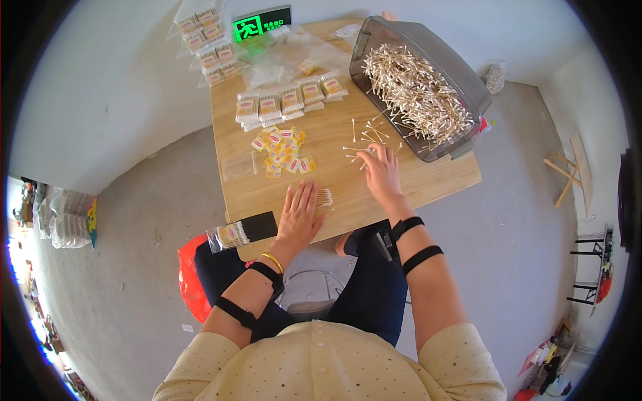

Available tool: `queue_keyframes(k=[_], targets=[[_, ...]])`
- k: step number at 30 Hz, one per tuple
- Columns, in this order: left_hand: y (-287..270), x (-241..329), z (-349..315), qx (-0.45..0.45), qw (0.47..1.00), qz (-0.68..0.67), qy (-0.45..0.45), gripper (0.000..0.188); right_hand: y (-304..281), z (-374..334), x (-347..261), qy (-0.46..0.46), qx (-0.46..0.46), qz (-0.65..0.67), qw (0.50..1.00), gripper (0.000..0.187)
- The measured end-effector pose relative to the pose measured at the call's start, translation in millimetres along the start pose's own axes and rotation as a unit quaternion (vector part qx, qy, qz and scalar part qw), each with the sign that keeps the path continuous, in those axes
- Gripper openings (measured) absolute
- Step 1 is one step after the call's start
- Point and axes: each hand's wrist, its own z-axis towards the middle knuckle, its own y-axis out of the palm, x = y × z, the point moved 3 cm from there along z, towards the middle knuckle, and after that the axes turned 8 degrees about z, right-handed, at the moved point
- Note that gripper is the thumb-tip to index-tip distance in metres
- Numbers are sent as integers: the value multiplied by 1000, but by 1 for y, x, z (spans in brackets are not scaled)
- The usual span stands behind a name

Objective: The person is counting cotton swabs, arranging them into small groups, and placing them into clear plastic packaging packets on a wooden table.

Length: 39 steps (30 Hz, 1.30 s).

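Two bare hands worked over cotton swabs on a pale wood-grain surface (428,180), seen from above. The left hand (299,212) lay palm down near the front edge, its grip flat and unclosed, the fingers extended side by side; it partly covered a small row of swabs (325,198), whose tips projected to the right of the fingers. The right hand (382,177) reached forward with bent fingers at the near side of a scatter of loose swabs (372,131); whether its grip was clamped on any of them could not be told. Beyond and to the right stood a tilted grey translucent bin (461,67), holding a large heap of swabs (414,90). Yellow-and-white paper labels (284,148) formed a loose pile ahead of the left hand, with a row of packed swab packets (269,107) behind them and clear plastic bags (294,57) farther back. At the left front corner, a clear sachet of swabs (231,234) lay against a black pad (259,227), just left of the left hand. A gold-coloured bangle (274,262) encircled the left wrist.
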Motion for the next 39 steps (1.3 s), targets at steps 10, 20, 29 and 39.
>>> queue_keyframes(k=[10, 20, 29, 39], targets=[[2, -2, -3, 20, 999, -37, -1, 74, 12, 42, 12, -108, -51, -31, 992, 13], [-1, -2, -3, 30, 998, -48, 4, 72, 1, 47, 11, -105, -30, -22, 994, 10], [11, -1, -7, 29, 1000, -10, 1, 77, 35, 20, -54, -118, -71, 62, 988, 11], [-1, -3, -14, 36, 999, -18, -20, 88, 56, -14, -86, -72, -70, 186, 977, 15]])
